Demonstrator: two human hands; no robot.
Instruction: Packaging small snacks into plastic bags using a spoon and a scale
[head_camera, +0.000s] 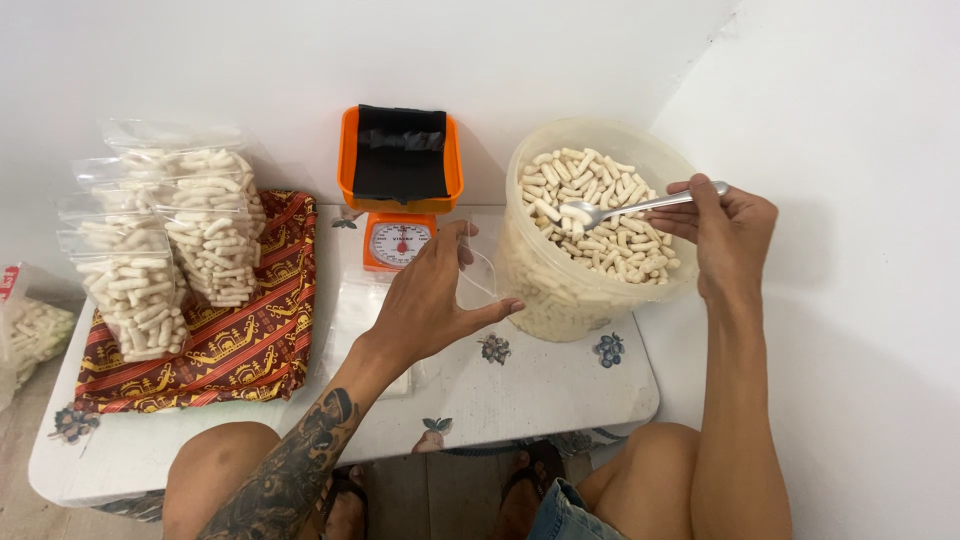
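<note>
Your right hand (728, 228) is pinched around the handle of a metal spoon (640, 206), thumb and fingers closed on its far end, and the bowl of that spoon sits loaded down among the pale, stubby snack sticks (600, 215) heaped in the big clear plastic tub (560, 300). Your wrist hangs over the tub's right rim, forearm running straight back toward your knee.

Over to your left hand (432, 300): thumb and fingertips are gripping the mouth of a small clear plastic bag (478, 278), holding it open right against the tub's left wall, palm turned down over the table. How much is already in the bag, you can't tell, since it's see-through and partly behind your fingers.

Just under that wrist lies a flat stack of empty clear bags (355, 310) on the white table (540, 385), which carries small blue flower prints. Behind your left hand stands an orange kitchen scale (398, 240) with a round dial, its orange tray (400, 160) holding something black.

Farther left, well apart from both hands, filled bags of the same sticks (165, 235) are piled up on a red and gold patterned cloth (245, 345). One more filled bag (35, 330) peeks in at the left edge, off the table.
</note>
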